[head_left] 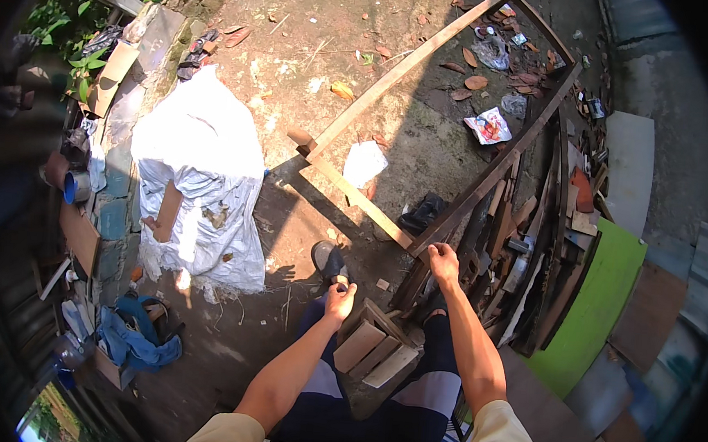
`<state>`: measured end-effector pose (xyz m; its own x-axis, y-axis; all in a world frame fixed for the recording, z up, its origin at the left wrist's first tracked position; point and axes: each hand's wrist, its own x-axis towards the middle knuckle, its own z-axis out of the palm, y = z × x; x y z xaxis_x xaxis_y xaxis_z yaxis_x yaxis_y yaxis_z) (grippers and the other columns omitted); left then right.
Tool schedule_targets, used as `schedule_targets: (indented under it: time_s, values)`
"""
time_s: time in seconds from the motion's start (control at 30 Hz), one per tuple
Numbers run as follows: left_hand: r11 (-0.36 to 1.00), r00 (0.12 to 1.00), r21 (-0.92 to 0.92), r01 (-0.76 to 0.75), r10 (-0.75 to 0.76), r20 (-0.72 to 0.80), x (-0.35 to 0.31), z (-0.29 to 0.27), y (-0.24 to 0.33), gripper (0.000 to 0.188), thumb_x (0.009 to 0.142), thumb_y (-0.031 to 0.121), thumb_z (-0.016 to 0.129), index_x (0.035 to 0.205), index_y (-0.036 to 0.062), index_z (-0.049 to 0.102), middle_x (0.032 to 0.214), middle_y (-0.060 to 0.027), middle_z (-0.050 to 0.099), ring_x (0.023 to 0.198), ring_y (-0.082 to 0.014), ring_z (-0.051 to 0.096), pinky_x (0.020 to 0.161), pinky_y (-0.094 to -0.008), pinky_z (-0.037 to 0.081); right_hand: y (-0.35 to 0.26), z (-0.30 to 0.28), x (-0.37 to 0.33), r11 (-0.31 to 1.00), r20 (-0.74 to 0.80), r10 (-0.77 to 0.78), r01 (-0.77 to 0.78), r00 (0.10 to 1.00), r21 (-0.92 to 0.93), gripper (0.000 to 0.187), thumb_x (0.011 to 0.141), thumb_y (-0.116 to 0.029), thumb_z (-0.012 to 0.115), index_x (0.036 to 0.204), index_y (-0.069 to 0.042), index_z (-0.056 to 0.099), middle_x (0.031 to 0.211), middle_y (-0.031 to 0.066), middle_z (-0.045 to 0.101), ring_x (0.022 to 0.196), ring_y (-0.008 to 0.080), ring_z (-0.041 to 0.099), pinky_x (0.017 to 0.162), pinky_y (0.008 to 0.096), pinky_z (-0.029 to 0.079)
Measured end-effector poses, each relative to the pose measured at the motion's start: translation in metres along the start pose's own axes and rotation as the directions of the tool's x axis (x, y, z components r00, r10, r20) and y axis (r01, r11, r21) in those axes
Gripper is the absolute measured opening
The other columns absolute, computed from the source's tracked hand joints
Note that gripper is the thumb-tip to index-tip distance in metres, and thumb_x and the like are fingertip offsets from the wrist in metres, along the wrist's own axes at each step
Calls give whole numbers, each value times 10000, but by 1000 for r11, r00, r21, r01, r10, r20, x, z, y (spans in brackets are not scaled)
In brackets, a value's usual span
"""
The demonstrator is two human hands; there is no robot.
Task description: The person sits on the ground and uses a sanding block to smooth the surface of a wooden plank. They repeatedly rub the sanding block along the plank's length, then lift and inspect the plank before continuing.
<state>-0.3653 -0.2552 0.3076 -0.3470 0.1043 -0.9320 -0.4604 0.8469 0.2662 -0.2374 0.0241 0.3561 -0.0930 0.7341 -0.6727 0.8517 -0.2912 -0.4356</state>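
A large rectangular frame of wooden battens (414, 67) stretches away from me, its near corner close to my legs. My right hand (444, 264) is closed at that near corner, with its fingers against the wood. Over my left shoe (331, 260) my left hand (338, 302) is closed in a pinch, and a small dark bit shows by the fingertips, too small to name. Between my knees stands a little stack of short wooden blocks (359, 346); neither hand touches it.
A white sack sheet (204, 137) with a wood scrap (167, 210) lies at left. Nearby is a blue cloth bag (139, 333). At right, a pile of wood offcuts (525, 241) borders a green board (590, 307). Plastic litter (488, 125) and dry leaves lie within the frame.
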Motion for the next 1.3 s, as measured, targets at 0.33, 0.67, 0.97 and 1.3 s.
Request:
schedule_targets:
  time_s: [0.33, 0.67, 0.97, 1.3]
  values:
    - [828, 905, -446, -340, 160, -393, 32, -170, 156, 508, 1056, 439, 567, 1285, -13, 521, 1098, -113, 630, 893, -172, 615, 759, -337, 525, -76, 74, 21, 990, 55, 114, -118, 992, 79, 440, 945, -345, 642, 1237, -21, 696, 1177, 209, 734, 1157, 345, 687, 1016, 406, 508]
    - [806, 744, 44, -591, 565, -358, 129, -210, 378, 415, 1020, 313, 643, 1225, -46, 596, 1088, -133, 706, 1005, -188, 656, 898, -311, 506, -161, 128, 91, 963, 181, 136, -173, 974, 207, 449, 955, -350, 670, 1242, -6, 686, 1201, 172, 723, 1113, 264, 678, 975, 362, 492]
    - [957, 936, 221, 190, -245, 254, 259, -229, 392, 644, 957, 586, 640, 1366, 91, 600, 1214, -158, 692, 1017, -239, 714, 856, -471, 567, -264, 175, 234, 894, 345, 128, -259, 930, 366, 953, 914, -609, 677, 1565, 1, 341, 1464, 288, 539, 1359, 385, 536, 1133, 462, 417]
    - [897, 741, 73, 436, -404, 536, 322, -186, 377, 759, 873, 619, 721, 1407, 99, 577, 1256, -118, 684, 1086, -294, 684, 946, -475, 553, -301, 215, 361, 610, -66, 53, 20, 996, 792, 728, 859, -571, 783, 1245, 1, 552, 1041, 163, 653, 970, 269, 688, 812, 436, 568]
